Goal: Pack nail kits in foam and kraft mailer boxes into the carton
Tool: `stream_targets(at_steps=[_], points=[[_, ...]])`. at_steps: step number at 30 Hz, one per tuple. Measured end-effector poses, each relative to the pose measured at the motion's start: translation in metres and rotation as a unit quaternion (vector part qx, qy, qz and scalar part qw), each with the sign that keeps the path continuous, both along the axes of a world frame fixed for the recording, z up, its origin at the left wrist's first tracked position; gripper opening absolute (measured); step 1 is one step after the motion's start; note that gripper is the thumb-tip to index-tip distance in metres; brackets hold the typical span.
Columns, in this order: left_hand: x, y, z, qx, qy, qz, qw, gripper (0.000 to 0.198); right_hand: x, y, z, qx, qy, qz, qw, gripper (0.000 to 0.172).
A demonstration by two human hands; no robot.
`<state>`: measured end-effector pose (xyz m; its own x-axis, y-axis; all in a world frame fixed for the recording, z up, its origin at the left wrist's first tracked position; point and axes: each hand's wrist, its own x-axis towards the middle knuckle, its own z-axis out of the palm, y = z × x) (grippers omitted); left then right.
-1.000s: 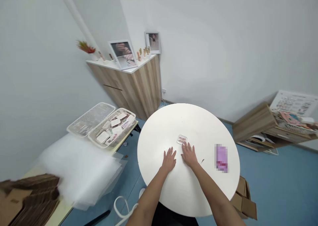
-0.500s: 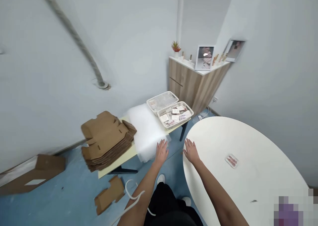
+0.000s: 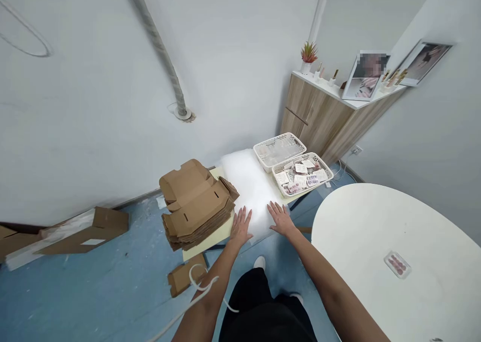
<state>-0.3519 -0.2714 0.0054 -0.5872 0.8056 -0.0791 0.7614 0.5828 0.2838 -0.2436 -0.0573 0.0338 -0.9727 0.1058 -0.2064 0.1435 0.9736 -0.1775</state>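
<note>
Left hand: We see the left hand (image 3: 240, 226) open, with the fingers spread and the palm down. It is at the lower edge of the pile of white foam sheets (image 3: 248, 187), and it pinches nothing. We cannot tell if it really touches the pile.

Right hand: We see the right hand (image 3: 281, 219) also spread and palm down. It lies on the lower right corner of the pile, but we cannot tell if it presses. It holds nothing.

Foam pile: It lies on the pale yellow table (image 3: 201, 245), between the two hands, with its far end near the baskets.

Cardboard: Just left of the pile, a stack of flat cardboard box blanks (image 3: 197, 204) sits on the same table, close to the left hand.

Baskets: At the far end of the table there are two white plastic baskets. The nearer basket (image 3: 302, 174) is full of small cards and packs, and the farther basket (image 3: 280, 150) stands beside it.

Round table: To the right, the white round table (image 3: 376, 207) carries a small clear tray of pink press-on nails (image 3: 397, 265).

Floor: On the blue floor (image 3: 93, 287) we find a loose cardboard piece (image 3: 186, 277) and a white cord (image 3: 199, 287) below the table.
</note>
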Motion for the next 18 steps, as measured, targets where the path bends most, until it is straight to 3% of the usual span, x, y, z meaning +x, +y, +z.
stream_targets(at_steps=[5, 9, 18], points=[[0.001, -0.003, -0.007, -0.048, 0.059, -0.024, 0.997, 0.119, -0.007, -0.02, -0.015, 0.062, 0.041, 0.084, 0.994, 0.124], [0.0, -0.003, -0.012, -0.027, 0.062, -0.026, 0.997, 0.117, -0.006, -0.04, -0.024, 0.077, 0.062, 0.093, 0.991, 0.125], [-0.018, 0.001, 0.002, -0.013, -0.017, -0.007, 1.0, 0.059, -0.006, -0.043, -0.012, 0.019, 0.086, 0.126, 0.988, 0.121]])
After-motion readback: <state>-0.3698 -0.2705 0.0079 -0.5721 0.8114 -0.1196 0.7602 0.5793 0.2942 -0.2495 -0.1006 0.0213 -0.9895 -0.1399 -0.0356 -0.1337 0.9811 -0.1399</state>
